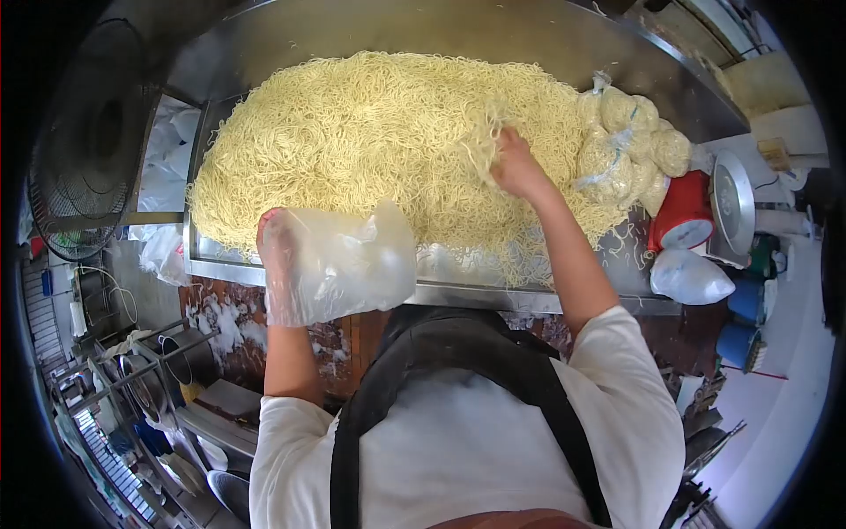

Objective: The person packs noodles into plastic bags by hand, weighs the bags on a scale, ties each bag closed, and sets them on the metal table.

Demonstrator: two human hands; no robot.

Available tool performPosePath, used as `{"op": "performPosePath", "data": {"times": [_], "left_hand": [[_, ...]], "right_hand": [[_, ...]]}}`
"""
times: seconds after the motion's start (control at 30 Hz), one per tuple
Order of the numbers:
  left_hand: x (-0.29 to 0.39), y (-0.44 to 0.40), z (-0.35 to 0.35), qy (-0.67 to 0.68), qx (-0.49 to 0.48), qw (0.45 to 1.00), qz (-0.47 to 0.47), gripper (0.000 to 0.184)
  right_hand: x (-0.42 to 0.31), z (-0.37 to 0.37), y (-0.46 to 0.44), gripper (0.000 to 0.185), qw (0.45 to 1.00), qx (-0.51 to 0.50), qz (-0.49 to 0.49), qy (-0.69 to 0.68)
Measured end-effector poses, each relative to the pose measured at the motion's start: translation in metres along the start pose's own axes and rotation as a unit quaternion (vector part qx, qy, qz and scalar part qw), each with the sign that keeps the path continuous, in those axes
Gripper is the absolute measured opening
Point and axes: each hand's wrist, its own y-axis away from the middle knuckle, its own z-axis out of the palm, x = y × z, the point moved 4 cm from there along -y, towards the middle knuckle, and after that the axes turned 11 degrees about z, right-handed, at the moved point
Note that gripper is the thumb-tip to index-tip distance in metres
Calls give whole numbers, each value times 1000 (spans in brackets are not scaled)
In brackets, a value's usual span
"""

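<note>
A large mound of yellow noodles covers most of a metal table in front of me. My left hand is closed on a clear plastic bag at the table's near edge; part of the hand shows through the film. The bag looks puffed out, with no noodles visible in it. Over the right part of the mound, my right hand grips a loose bunch of noodles, blurred by motion, with strands hanging from the fingers.
Several tied bags of noodles are piled at the table's right end. Beside them stand a red scale with a round metal pan and a white plastic bag. A large fan stands left; a metal rack is lower left.
</note>
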Motion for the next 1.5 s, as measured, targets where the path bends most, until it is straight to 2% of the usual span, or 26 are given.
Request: {"op": "performPosePath", "data": {"times": [0.1, 0.17, 0.2, 0.23, 0.3, 0.37, 0.4, 0.43, 0.5, 0.57, 0.6, 0.67, 0.7, 0.73, 0.8, 0.87, 0.97, 1.07, 1.13, 1.17, 1.2, 1.27, 1.33, 1.37, 1.43, 1.5], "left_hand": [[42, 5, 24, 78, 49, 995, -24, 12], [36, 5, 17, -8, 28, 999, 42, 12], [29, 6, 15, -7, 27, 999, 42, 11], [23, 7, 12, -6, 26, 999, 42, 11], [12, 6, 8, 78, 47, 996, -21, 9], [23, 14, 9, -40, 2, 999, 27, 9], [25, 15, 11, -38, -3, 999, 31, 10], [27, 15, 13, -37, -9, 999, 35, 11], [22, 4, 15, 87, 23, 996, 1, 13], [29, -2, 20, 88, 0, 996, 9, 15], [33, -5, 22, 86, -15, 996, 10, 17], [-5, -42, 6, 217, -38, 975, 32, 20], [-4, -66, 3, 125, -61, 983, 117, 22], [-4, -89, 0, 32, -68, 977, 201, 23], [27, -129, 16, -106, -47, 932, 344, 24], [67, -165, 53, -188, -16, 873, 451, 25], [115, -217, 126, -278, 44, 814, 508, 26], [154, -230, 199, -314, 108, 867, 371, 31], [195, -182, 245, -227, 78, 857, 455, 27], [217, -150, 260, -182, 13, 883, 433, 25], [236, -114, 268, -135, -54, 902, 407, 22], [255, -50, 266, -92, -109, 909, 392, 19], [257, -1, 245, -107, -164, 907, 373, 22], [253, 15, 237, -103, -179, 894, 398, 22], [242, 32, 226, -97, -205, 866, 446, 22], [243, 8, 209, -154, -134, 892, 404, 19]], "right_hand": [[-31, -16, 27, 92, 989, -51, 93, 103], [-52, 18, 25, 96, 980, -11, 55, 192], [-57, 32, 23, 98, 971, 11, 37, 237], [-55, 38, 12, 97, 972, 14, 53, 227], [-49, 44, -37, 94, 975, 21, 82, 203], [-49, 33, -67, 83, 990, 18, 52, 130], [-47, 26, -73, 78, 995, 20, 38, 94], [-35, 34, -73, 69, 995, 68, 20, 70], [-2, 58, -74, 52, 985, 167, -27, 26], [12, 43, -49, 41, 961, 128, 49, -239], [18, 33, -37, 36, 940, 122, 78, -309], [28, 8, -19, 26, 903, 140, 121, -387], [32, -9, -12, 22, 895, 157, 137, -395], [25, -34, -5, 21, 888, 175, 87, -417], [2, -98, 12, 20, 866, 209, -17, -453], [-23, -152, 30, 18, 825, 222, 0, -520], [-51, -197, 49, 19, 784, 165, -125, -586], [-71, -209, 68, 24, 811, 191, -68, -549], [-92, -204, 73, 30, 827, 130, -108, -536], [-109, -199, 77, 31, 859, 119, -123, -483], [-125, -194, 78, 31, 887, 109, -136, -427], [-124, -154, 65, 31, 904, 110, 14, -413], [-131, -135, 44, 32, 851, -9, -57, -522], [-137, -129, 38, 32, 813, -71, -92, -570], [-152, -132, 42, 40, 850, -95, -100, -508], [-162, -125, 36, 44, 890, -115, -136, -420]]}}
